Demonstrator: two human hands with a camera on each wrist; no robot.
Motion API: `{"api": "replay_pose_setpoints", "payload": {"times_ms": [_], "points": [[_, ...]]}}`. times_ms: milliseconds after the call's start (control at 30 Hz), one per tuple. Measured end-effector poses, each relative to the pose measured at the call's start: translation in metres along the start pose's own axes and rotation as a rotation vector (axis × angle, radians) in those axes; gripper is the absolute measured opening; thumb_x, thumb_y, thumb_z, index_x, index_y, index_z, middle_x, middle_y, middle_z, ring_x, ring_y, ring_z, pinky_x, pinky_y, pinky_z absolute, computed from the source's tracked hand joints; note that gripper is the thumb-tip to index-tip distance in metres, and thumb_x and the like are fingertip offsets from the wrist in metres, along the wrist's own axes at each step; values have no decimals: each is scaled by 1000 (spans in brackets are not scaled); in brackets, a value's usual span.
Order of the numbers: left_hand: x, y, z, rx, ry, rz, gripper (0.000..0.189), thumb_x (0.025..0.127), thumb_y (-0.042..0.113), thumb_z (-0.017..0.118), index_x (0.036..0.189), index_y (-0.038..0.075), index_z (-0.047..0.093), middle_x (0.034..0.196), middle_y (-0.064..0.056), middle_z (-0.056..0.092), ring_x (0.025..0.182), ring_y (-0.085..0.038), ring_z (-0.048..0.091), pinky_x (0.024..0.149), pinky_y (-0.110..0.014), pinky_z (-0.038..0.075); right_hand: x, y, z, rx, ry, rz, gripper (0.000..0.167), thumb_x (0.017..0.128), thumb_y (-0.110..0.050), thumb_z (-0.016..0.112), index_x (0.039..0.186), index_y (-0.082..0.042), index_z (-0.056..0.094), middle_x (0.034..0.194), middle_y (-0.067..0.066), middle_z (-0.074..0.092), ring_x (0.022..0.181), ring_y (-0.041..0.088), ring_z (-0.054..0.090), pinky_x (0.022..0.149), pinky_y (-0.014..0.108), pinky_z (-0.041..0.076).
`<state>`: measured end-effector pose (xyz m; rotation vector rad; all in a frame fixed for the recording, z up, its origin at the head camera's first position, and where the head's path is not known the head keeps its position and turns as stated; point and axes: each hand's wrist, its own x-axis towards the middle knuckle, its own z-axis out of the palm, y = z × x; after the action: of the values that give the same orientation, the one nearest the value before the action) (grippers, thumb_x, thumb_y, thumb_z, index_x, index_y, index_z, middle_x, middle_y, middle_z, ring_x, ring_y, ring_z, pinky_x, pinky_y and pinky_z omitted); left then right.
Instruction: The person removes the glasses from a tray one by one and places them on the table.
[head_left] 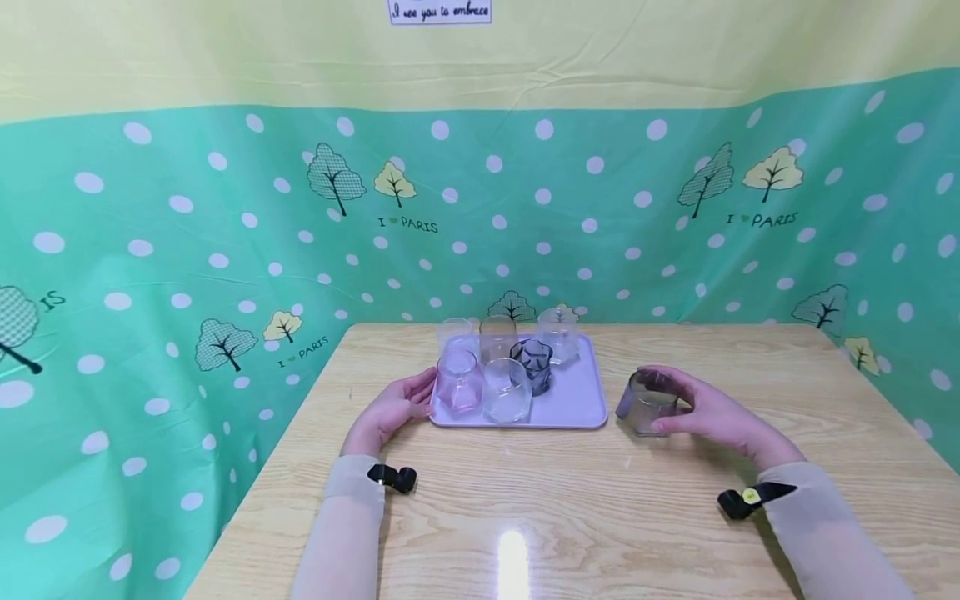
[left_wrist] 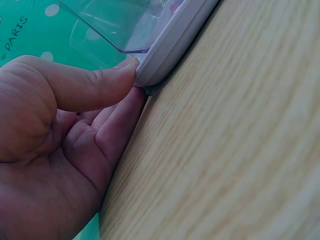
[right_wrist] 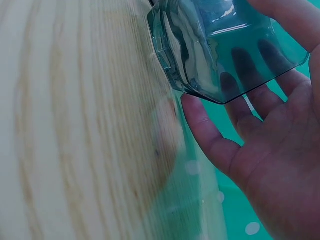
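Observation:
My left hand (head_left: 393, 408) pinches the left edge of a pale lilac tray (head_left: 577, 400); in the left wrist view the thumb lies at the rim (left_wrist: 167, 52). On the tray stand a pink glass (head_left: 459, 387), a clear faceted glass (head_left: 507, 396), a dark grey glass (head_left: 534, 367), a brownish glass (head_left: 497, 337) and clear glasses at the back left (head_left: 454, 331) and back right (head_left: 559, 337). To the right of the tray, my right hand (head_left: 708, 412) holds a smoky grey glass (head_left: 647, 408) round its side, low over the table.
The light wooden table (head_left: 585, 517) reaches back to a green, dotted curtain (head_left: 517, 217) just behind the tray. Each wrist wears a black strap with a camera, the left one (head_left: 393, 477) and the right one (head_left: 742, 502). A bright light reflection lies on the tabletop near the front.

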<state>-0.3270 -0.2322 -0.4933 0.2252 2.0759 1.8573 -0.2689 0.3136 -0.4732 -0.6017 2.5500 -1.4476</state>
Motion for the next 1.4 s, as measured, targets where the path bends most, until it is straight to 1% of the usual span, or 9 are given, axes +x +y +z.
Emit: {"api": "replay_pose_setpoints", "payload": {"times_ms": [267, 367, 433, 500, 633, 700, 867, 1033, 1400], "points": [[0, -1, -2, 8, 13, -1, 90, 88, -20, 63, 167, 0, 25, 175, -14, 24, 159, -31, 30, 119, -30, 42, 2, 0, -1, 55, -2, -15, 109, 85, -17, 91, 171, -18, 24, 168, 25, 33, 152, 50, 30, 103, 13, 44], [1, -2, -3, 2, 15, 1, 90, 87, -20, 64, 167, -1, 26, 175, -14, 24, 159, -31, 30, 118, -29, 43, 1, -3, -5, 92, 7, -26, 108, 86, -14, 89, 172, -22, 24, 170, 23, 30, 153, 24, 36, 104, 13, 44], [2, -3, -2, -1, 14, 4, 91, 87, -20, 64, 167, -1, 26, 175, -14, 24, 158, -31, 31, 117, -29, 44, 0, -7, -8, 108, 10, -46, 105, 88, -11, 87, 172, -23, 25, 171, 23, 30, 151, 17, 38, 105, 14, 46], [2, -3, -2, -5, 16, 6, 90, 87, -19, 65, 167, -1, 26, 175, -14, 25, 158, -31, 31, 117, -29, 44, 0, -12, -11, 107, 11, -66, 101, 91, -9, 84, 171, -25, 26, 172, 23, 29, 152, 17, 39, 105, 13, 45], [0, -3, 0, -9, 20, 6, 89, 88, -19, 65, 167, -1, 27, 175, -14, 25, 158, -32, 31, 117, -29, 44, 5, -28, -14, 48, 31, -109, 93, 94, -6, 79, 171, -21, 28, 172, 18, 32, 156, 46, 27, 106, 12, 40], [0, -3, 0, -12, 22, 4, 89, 88, -19, 65, 167, -1, 27, 175, -14, 25, 158, -31, 31, 117, -29, 43, 10, -39, -14, 26, 40, -128, 90, 95, -6, 78, 170, -18, 29, 172, 15, 33, 156, 45, 27, 109, 14, 41], [-1, -2, -1, -14, 21, 3, 89, 88, -20, 64, 167, -1, 27, 175, -14, 25, 158, -31, 31, 117, -30, 44, 28, -70, -9, 6, 60, -145, 89, 96, -13, 80, 170, -19, 31, 173, 7, 33, 156, 41, 31, 125, 44, 40], [1, -3, -1, -19, 9, 8, 91, 87, -20, 64, 167, -1, 26, 175, -15, 25, 159, -31, 30, 119, -30, 42, 48, -97, 9, 38, 75, -139, 90, 94, -22, 84, 168, -18, 34, 173, 7, 33, 154, 46, 35, 124, 65, 34], [2, -4, -2, -32, 7, 9, 92, 86, -22, 62, 167, -1, 26, 175, -15, 24, 159, -31, 29, 119, -30, 41, 92, -120, 77, 161, 53, -178, 88, 87, -17, 90, 162, -16, 45, 165, 6, 47, 152, 37, 42, 125, 57, 37]]}}
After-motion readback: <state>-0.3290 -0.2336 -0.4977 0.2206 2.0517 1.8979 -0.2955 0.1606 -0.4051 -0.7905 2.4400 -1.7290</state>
